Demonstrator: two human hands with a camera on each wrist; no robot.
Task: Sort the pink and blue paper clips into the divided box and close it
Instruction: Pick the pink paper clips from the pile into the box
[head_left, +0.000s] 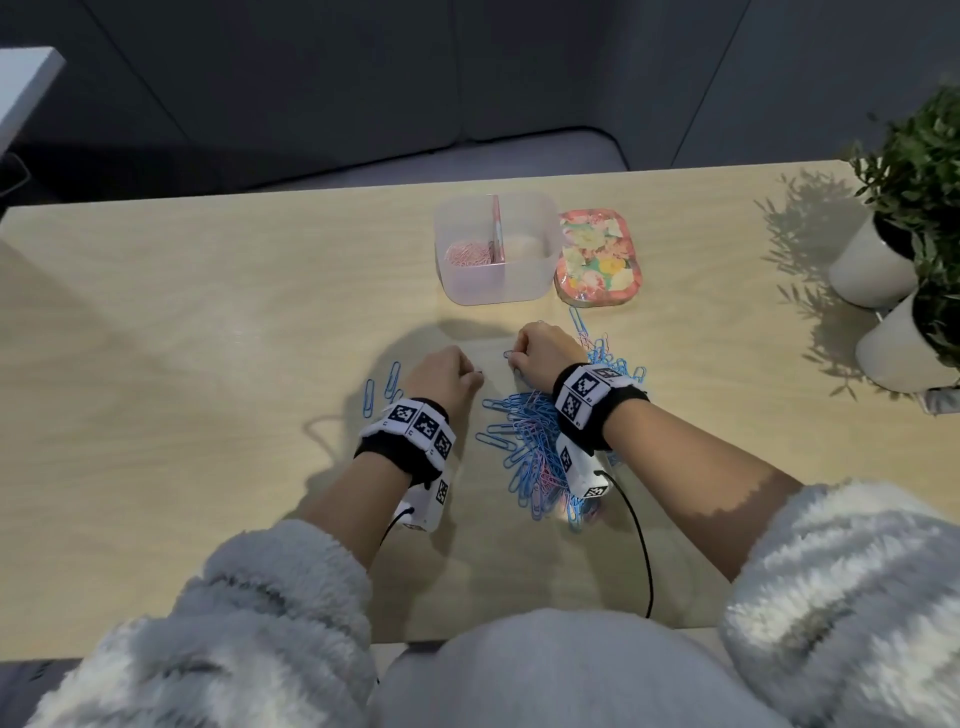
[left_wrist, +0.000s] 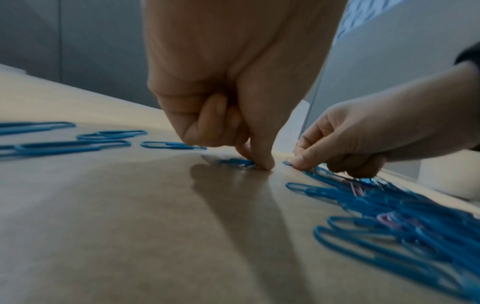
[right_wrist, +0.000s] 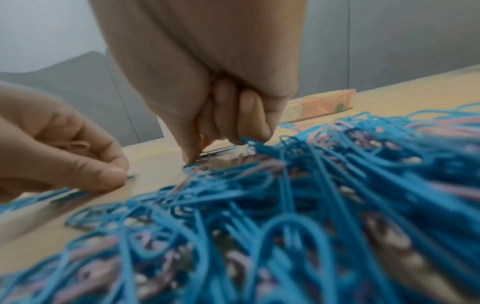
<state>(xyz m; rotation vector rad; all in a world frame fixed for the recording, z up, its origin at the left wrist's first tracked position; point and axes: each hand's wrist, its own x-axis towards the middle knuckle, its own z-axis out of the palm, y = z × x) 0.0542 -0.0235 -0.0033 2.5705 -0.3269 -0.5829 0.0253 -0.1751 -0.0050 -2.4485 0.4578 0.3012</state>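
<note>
The clear divided box (head_left: 524, 291) stands open at the back of the table, with pink clips (head_left: 470, 253) in its left compartment. Its floral lid (head_left: 597, 260) lies right of it. A mixed pile of clips (head_left: 524, 447), mostly blue with some pink, lies under my right wrist. My left hand (head_left: 475, 375) is curled, and its thumb and forefinger pinch a blue clip (left_wrist: 237, 162) flat on the table. My right hand (head_left: 511, 358) pinches a blue clip (right_wrist: 193, 165) at the pile's far edge. Something pink shows inside the left hand's (right_wrist: 114, 176) curled fingers.
Several loose blue clips (head_left: 384, 387) lie left of my left hand. Two white plant pots (head_left: 872, 265) stand at the table's right edge. A cable (head_left: 641, 540) runs from my right wrist towards the table's front edge.
</note>
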